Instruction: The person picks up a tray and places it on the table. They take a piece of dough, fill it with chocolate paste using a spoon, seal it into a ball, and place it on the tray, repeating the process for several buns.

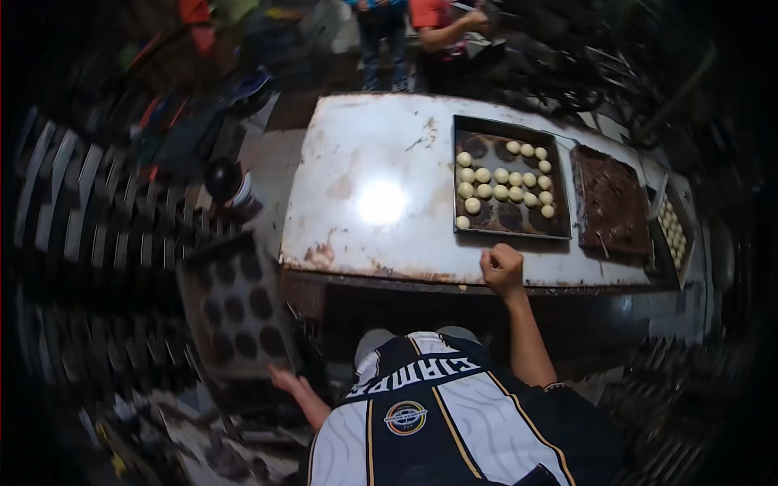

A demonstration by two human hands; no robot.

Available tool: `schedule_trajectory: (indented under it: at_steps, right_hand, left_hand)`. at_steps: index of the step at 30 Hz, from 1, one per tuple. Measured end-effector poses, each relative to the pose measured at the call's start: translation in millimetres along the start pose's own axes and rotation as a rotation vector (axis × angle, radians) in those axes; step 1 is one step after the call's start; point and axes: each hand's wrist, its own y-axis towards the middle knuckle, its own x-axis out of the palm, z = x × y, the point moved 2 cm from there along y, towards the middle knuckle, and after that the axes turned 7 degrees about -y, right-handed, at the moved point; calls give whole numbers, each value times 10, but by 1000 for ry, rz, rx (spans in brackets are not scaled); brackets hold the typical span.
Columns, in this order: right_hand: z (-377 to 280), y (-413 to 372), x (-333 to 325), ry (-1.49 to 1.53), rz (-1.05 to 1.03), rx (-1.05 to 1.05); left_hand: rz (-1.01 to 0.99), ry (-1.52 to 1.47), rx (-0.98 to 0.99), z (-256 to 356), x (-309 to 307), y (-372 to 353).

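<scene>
My right hand is closed in a fist and rests on the front edge of a worn white metal table, holding nothing that shows. Just beyond it lies a dark baking tray with several pale dough balls in rows. My left hand hangs low at the left with its fingers apart, at the lower corner of an empty tray marked with dark round spots. Whether it touches that tray is unclear. My white and navy jersey fills the bottom of the view.
A brown empty tray lies to the right of the dough tray, and a further tray of dough balls sits at the table's right end. Other people stand beyond the table. A dark round object and clutter lie to the left.
</scene>
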Motion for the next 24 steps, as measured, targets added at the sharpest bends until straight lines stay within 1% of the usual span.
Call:
schedule_trajectory:
  at_steps: [1,2,3,4,5,6,7,8,9,10,11,12,13,14,17,20,21,22,23,24]
  right_hand:
    - [105,-160,-261,-14,-51,51]
    - [133,-314,-378,-11,-75,114]
    - [216,-350,-432,-19,-72,118]
    - [298,-369,-486,-30,-68,122]
    - [338,-397,-529,-45,-65,128]
    - [343,-405,-566,-44,-58,134]
    - [337,-406,-626,-48,-52,137]
    - [335,-422,-686,-54,-46,140]
    - [382,-474,-703,-87,-44,163]
    - [397,-485,-729,-109,-27,181]
    - [377,-536,-748,-131,-13,208]
    - [349,-594,-766,-155,4,238]
    - [334,-682,-787,-160,-12,320]
    - [311,-779,-820,-199,0,333]
    - [303,-1148,-900,-292,63,364]
    - [258,-1647,-1006,-372,19,473]
    - [211,-1799,-1061,-403,-4,535]
    - [158,-1951,-1098,-431,-24,596]
    - [151,-2139,-1112,-435,-13,610]
    - [159,-2358,-1140,-469,-78,704]
  left_hand:
    - [-9,-126,-252,367,27,-580]
    - [-124,6,-351,324,-115,-501]
    - [-103,4,-335,811,228,-912]
    - [-174,-46,-262,443,414,-741]
    - [-193,77,-258,442,617,-802]
    - [-306,-103,-213,335,852,-800]
    - [-310,-97,-261,742,1089,-1114]
    - [-328,-99,-226,864,1320,-1236]
    - [-366,4,-225,892,1532,-1248]
    - [-424,-11,-164,828,1750,-1250]
    - [-413,166,5,812,1929,-1233]
    - [-486,-17,-81,761,2119,-1242]
    - [-504,75,6,890,2276,-1312]
    - [-524,161,95,1032,2403,-1393]
    - [-566,381,168,1135,2705,-1464]
    - [-763,562,273,1079,2887,-1042]
    - [-769,588,340,982,2939,-819]
    - [-784,801,533,930,3010,-571]
    - [-865,787,500,976,3092,-343]
    - [-947,774,466,1017,3181,-141]
